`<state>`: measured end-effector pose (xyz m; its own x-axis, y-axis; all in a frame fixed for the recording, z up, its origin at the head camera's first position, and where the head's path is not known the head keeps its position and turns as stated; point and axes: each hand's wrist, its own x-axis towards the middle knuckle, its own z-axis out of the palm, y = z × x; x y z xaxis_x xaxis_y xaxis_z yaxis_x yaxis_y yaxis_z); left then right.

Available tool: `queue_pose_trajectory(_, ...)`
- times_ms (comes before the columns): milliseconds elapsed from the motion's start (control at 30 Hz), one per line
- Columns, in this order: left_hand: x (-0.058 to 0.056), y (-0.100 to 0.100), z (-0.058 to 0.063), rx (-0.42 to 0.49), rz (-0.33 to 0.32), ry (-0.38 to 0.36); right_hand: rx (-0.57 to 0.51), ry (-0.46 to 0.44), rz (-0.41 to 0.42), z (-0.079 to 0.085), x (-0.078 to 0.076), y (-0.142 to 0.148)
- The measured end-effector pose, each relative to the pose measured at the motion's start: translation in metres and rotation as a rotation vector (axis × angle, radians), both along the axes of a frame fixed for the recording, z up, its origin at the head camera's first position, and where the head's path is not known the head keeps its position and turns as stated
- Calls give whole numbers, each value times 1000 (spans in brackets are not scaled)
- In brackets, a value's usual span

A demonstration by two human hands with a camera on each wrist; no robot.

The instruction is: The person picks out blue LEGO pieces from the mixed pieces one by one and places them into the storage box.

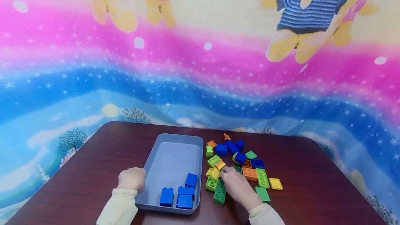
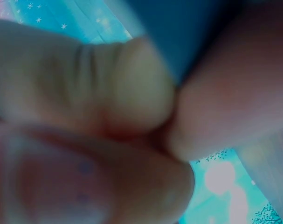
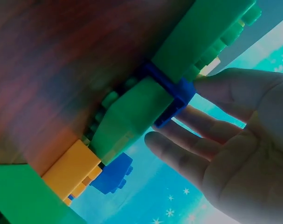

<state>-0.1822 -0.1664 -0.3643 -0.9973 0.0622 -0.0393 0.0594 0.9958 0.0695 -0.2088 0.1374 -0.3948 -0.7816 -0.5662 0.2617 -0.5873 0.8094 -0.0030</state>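
In the head view my left hand (image 1: pixel 132 179) grips the left rim of a grey-blue tray (image 1: pixel 172 159). The left wrist view shows its fingers (image 2: pixel 146 88) close up and blurred, around the tray's edge. Several blue bricks (image 1: pixel 166 197) lie in the tray's near end. My right hand (image 1: pixel 239 185) reaches into the loose bricks right of the tray. In the right wrist view its thumb and fingers pinch the end of a blue brick (image 3: pixel 181 95), between a long green brick (image 3: pixel 204 39) and another green brick (image 3: pixel 132 114). The head view hides this blue brick beneath the hand.
Around the right hand lie yellow (image 1: pixel 275 183), orange (image 1: pixel 250 173), lime (image 1: pixel 262 178) and green bricks (image 1: pixel 220 192). More blue bricks (image 1: pixel 221 150) sit farther back, near a small orange cross-shaped piece (image 1: pixel 226 136). A patterned cloth (image 1: pixel 200 79) hangs behind the dark wooden table (image 1: pixel 315 169).
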Motion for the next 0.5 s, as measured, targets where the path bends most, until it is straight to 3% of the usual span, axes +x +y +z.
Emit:
queue_pose_trajectory(233,-1,0,-1,-5,-3,9,-19,-4,-1,-1,-2,1)
queue_pose_trajectory(500,-3,0,-1,0,-1,-15,-154,12,-47,0,-3,1)
